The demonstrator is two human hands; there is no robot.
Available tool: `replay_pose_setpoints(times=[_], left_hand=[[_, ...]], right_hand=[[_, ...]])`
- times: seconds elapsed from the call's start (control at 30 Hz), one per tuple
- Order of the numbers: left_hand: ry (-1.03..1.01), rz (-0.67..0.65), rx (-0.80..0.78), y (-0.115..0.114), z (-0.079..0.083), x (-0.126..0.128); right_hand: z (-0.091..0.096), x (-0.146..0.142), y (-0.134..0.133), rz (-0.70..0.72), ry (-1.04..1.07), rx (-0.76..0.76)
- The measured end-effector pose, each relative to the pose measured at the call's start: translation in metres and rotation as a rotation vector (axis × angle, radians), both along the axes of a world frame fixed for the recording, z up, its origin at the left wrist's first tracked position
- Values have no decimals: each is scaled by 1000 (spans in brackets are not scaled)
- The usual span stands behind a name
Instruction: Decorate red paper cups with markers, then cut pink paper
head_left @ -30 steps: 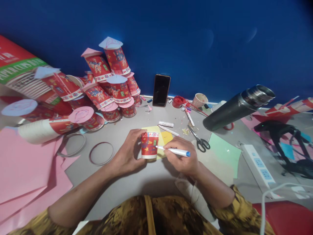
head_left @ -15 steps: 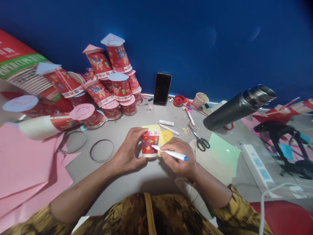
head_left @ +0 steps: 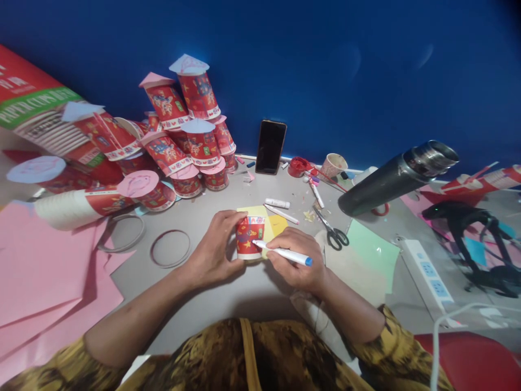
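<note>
My left hand [head_left: 215, 251] is wrapped round a small red patterned paper cup [head_left: 249, 237] that stands on a yellow sheet of paper [head_left: 264, 222] on the grey table. My right hand [head_left: 296, 259] pinches a white marker with a blue end [head_left: 285, 253]. The marker's tip rests against the base of the cup, on its right side. Both sleeves are of a dark yellow patterned cloth.
A heap of red cups with paper lids [head_left: 183, 141] lies at the back left beside pink sheets [head_left: 44, 271] and two wire rings [head_left: 170, 248]. Scissors [head_left: 331, 231], a phone [head_left: 270, 146], a dark flask [head_left: 396, 176], a green sheet [head_left: 372, 252] and a power strip [head_left: 427, 271] are to the right.
The marker tip has slid left along the cup's base, toward me. The left hand keeps its hold on the cup.
</note>
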State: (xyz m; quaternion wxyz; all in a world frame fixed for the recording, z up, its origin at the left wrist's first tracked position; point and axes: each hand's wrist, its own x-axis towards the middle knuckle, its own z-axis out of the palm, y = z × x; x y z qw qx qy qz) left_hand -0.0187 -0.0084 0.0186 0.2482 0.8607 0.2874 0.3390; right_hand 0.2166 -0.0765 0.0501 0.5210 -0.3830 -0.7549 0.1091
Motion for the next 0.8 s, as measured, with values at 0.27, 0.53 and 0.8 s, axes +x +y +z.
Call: replay_pose_setpoints(times=[0.27,0.53,0.8], left_hand=[[26,11,17,0,-3,0],[42,10,16,0,-1,0],[42,11,21,0,-4,-1]], right_hand=[[-1,-1,-1,23,-45,-34],[0,-1,0,-4,-27,-14],[1,-1,-1,31,-60,-37]])
